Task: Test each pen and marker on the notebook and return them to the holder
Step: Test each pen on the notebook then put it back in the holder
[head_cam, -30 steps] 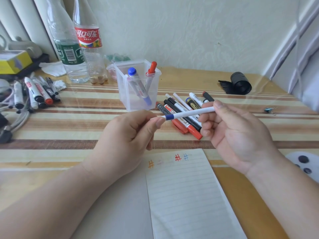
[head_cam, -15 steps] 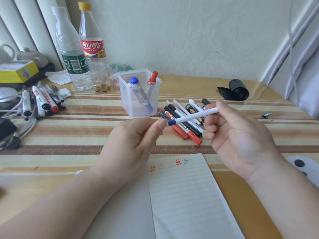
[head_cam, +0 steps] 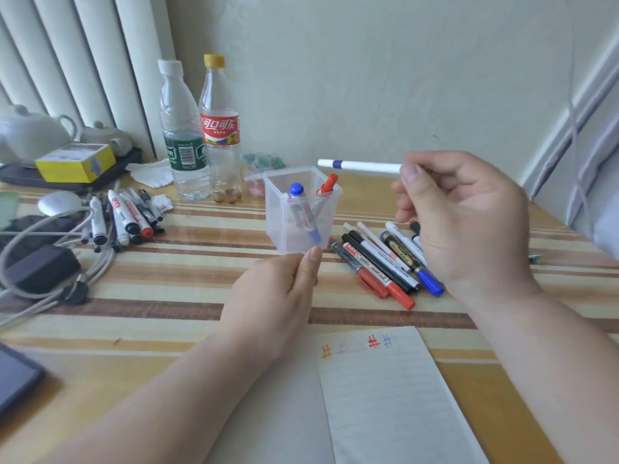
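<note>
Your right hand (head_cam: 469, 222) is raised, palm side toward you, with the wrist at 5 o'clock. Thumb and fingertips pinch one end of the thin white pen with a blue band (head_cam: 361, 165). The pen lies about level in the air, free end pointing to 9 o'clock, at 1 o'clock of the clear square plastic holder (head_cam: 278, 229) and not touching it.

Your left hand (head_cam: 274, 296) sits low at 6 o'clock of the holder. Its fingers are curled in, the thumb lies along the index, and nothing shows in it.

The holder stands upright on the striped desk (head_cam: 167, 279) with a blue-capped marker (head_cam: 296, 189) and a red-capped pen (head_cam: 330, 182) leaning inside. The loose row of pens and markers (head_cam: 382, 259) lies at 3 o'clock of the holder. The lined notebook page (head_cam: 385, 413) lies at 6 o'clock, with coloured hash marks (head_cam: 373, 341) along its top edge.
</note>
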### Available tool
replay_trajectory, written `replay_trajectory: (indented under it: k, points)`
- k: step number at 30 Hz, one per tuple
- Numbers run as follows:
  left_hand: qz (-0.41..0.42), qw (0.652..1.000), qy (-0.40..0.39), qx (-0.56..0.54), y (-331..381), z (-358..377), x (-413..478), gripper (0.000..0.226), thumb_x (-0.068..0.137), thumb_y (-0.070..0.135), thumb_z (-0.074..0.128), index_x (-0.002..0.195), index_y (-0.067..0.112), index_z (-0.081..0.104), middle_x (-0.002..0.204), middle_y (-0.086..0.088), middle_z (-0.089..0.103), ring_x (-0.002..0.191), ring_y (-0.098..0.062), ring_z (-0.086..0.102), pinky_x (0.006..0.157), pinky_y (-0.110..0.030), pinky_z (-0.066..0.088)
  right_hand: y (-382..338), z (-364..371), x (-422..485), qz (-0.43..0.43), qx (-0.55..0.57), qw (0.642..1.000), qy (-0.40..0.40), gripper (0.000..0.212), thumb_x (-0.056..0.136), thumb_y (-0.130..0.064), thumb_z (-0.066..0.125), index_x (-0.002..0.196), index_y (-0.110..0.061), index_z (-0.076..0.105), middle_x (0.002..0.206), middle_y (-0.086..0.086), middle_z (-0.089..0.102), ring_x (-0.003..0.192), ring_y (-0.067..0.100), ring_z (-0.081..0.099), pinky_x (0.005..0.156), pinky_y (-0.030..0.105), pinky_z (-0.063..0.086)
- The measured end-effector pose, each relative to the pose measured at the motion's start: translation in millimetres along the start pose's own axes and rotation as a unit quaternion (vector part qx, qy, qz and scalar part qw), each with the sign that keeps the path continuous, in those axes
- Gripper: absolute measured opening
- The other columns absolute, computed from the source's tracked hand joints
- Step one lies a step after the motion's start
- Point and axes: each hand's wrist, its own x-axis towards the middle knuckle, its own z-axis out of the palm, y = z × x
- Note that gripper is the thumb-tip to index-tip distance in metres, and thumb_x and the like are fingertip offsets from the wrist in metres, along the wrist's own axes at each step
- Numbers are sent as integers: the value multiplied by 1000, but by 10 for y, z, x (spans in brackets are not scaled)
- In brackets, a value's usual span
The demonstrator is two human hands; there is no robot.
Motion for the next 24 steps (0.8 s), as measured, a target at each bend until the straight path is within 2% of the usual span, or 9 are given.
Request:
replay_trajectory:
  k: [4,7,10,14,16,18,21,24]
  points:
    - [5,1000,1,4,-3,15,-7,60,101,58,26,75,18,62,67,2,67,71,-21,63,72,-43,53,6,128,98,-11,-39,999,-7,6,94,-11,69,95,-17,71,76,2,71,58,14,63,57,26,54]
    - [10,1000,6,8,5,10,-12,63,100,59,26,76,14,63,67,-1,67,70,-22,63,70,-46,52,52,246,191,-6,-74,997,-8,9,90,-20,72,90,-28,69,75,-4,72,62,12,67,64,34,58]
    - [12,1000,12,9,-1,5,-5,66,98,61,25,77,12,63,66,-2,66,69,-24,63,69,-47,52,82,328,224,25,-75,996,-33,16,88,-20,73,101,-26,68,80,-7,73,72,10,71,72,39,61]
    - [11,1000,15,5,-4,6,-1,63,97,59,27,75,13,63,64,-1,66,69,-23,62,69,-46,52,100,287,179,62,-38,996,-45,30,91,-8,71,120,-12,65,90,-3,75,77,14,74,62,29,59]
    - [8,1000,14,3,-2,12,-1,62,98,58,28,75,13,63,64,-1,67,69,-23,63,69,-45,53,112,194,151,87,-27,995,-39,29,92,-6,70,120,-10,64,94,0,75,77,19,75,60,27,59]
    - [6,1000,14,3,-9,16,-1,61,98,58,29,74,13,63,64,-1,66,68,-23,63,69,-44,53,151,62,116,108,-34,993,-33,23,92,-7,70,113,-16,67,96,2,76,81,20,75,60,29,58]
    - [10,1000,14,5,-8,18,-3,61,97,59,30,74,12,62,63,-1,66,67,-23,62,68,-45,53,256,-194,34,122,-178,976,-35,16,88,-15,73,92,-30,71,87,-6,76,78,14,73,68,31,56]
    - [15,1000,15,5,-2,30,-3,57,97,56,37,72,11,61,62,-2,65,66,-24,61,66,-45,53,339,-355,-129,208,-352,901,-148,6,86,-27,76,89,-30,71,83,-14,69,76,6,66,62,23,45]
